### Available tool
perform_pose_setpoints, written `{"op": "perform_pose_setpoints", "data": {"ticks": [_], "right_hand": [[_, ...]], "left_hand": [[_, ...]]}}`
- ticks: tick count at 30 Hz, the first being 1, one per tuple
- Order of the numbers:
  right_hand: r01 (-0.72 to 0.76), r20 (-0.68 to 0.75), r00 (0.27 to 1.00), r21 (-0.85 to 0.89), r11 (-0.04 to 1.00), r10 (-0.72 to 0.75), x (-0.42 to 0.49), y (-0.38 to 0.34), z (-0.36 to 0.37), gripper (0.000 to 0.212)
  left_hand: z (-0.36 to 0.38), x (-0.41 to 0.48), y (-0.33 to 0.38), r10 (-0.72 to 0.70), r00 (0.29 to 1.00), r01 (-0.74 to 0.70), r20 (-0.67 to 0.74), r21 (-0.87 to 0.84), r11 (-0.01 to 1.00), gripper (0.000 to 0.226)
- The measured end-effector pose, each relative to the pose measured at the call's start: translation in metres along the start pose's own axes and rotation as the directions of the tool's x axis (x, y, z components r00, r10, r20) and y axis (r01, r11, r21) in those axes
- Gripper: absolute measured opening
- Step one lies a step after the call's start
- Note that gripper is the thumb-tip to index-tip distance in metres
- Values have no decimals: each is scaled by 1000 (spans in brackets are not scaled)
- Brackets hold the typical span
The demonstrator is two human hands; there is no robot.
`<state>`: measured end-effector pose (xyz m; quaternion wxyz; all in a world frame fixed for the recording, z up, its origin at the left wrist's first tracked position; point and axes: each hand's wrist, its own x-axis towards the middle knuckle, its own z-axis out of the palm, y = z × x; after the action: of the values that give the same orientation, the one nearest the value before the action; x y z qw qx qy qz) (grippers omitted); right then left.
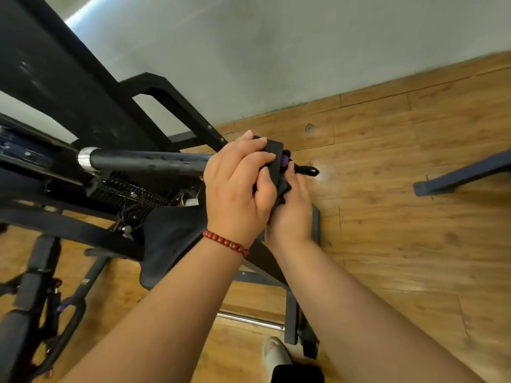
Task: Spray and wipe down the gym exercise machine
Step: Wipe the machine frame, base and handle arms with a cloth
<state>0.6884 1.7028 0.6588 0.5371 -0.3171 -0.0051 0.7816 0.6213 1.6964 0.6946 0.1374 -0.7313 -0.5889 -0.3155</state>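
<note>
Beneath left fingers [250,142], black pad [275,145].

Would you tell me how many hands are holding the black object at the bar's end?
2. The left hand, with the bead bracelet, grips the black object from above; the right hand holds it from beneath, fingers partly hidden.

item 1: right hand [290,217], fingers hidden behind the left hand [237,189]; i cannot tell its grip.
item 2: purple object [284,160], only a sliver shows past the black pad [272,156]; i cannot identify it.
item 3: black bar [146,161], near end covered by the left hand.
item 4: machine frame [55,78], blurred, cut off at top and left edges.
item 5: dark rail [464,172], runs off the right edge.
item 6: sandalled foot [275,351], heel hidden.
</note>
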Motion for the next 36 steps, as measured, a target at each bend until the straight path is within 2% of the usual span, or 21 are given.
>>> {"op": "perform_pose_setpoints", "data": {"ticks": [1,2,3,5,7,9,10,11,12,14,16,17,18,20,22,25,27,31,33,36], "right_hand": [[-48,4,999,-7,999,48,0,-3,2,24],[-38,-27,999,-84,996,36,2,-6,1,36],[-9,-23,1000,-166,986,6,3,-6,1,38],[147,62,988,-189,971,-138,2,-12,3,27],[184,92,981,-158,970,-171,3,-10,4,22],[138,78,989,-167,976,-126,5,-1,-1,14],[84,71,995,-217,973,-70,9,9,-4,21],[-2,11,1000,-186,983,4,13,16,-3,34],[-13,-63,998,-194,981,0,13,18,-3,41],[-14,-114,993,-230,973,-13,10,14,-6,39],[117,13,993,-368,923,-120,2,4,-1,22],[168,31,986,-295,941,-167,3,0,-3,17],[183,41,983,-259,948,-178,3,0,-3,21],[214,67,977,-303,929,-203,4,9,-8,24],[184,68,983,-302,935,-172,5,27,-17,22],[211,135,976,-362,908,-173,7,41,-26,24],[302,162,952,-391,869,-258,9,37,-25,25],[528,288,840,-231,817,-460,23,43,-27,27],[568,333,810,-241,787,-483,34,59,-34,30],[646,398,756,-332,687,-519,48,87,-57,45]], "left_hand": [[1,-1,-1,4,1000,-4,-7,0,1000,31],[2,-2,-2,7,1000,-7,-12,-3,1000,31],[2,-3,-2,10,1000,-11,-15,-8,1000,31],[3,-4,-3,21,1000,-21,-15,-24,999,28],[3,-5,-5,25,1000,-25,-13,-39,999,24],[4,-7,-7,22,1000,-22,-13,-23,999,29],[4,-8,-8,20,1000,-20,-11,-5,1000,35],[4,-9,-8,20,1000,-20,-6,12,1000,41],[4,-12,-9,24,1000,-24,4,26,999,45],[4,-22,-12,54,998,-55,30,46,997,52],[4,-38,-18,97,993,-101,67,62,993,57],[4,-46,-20,114,990,-120,79,71,990,63],[5,-54,-23,124,989,-131,86,77,988,69],[6,-63,-24,116,990,-122,81,82,989,73],[7,-66,-23,67,995,-73,71,85,994,72],[6,-77,-27,14,999,-20,48,128,992,61],[7,-88,-36,48,998,-54,46,149,987,52],[17,-97,-47,-14,999,11,48,75,997,53],[24,-97,-47,-80,996,81,34,-13,997,55],[35,-102,-53,-57,996,54,-67,-48,997,54]]}}
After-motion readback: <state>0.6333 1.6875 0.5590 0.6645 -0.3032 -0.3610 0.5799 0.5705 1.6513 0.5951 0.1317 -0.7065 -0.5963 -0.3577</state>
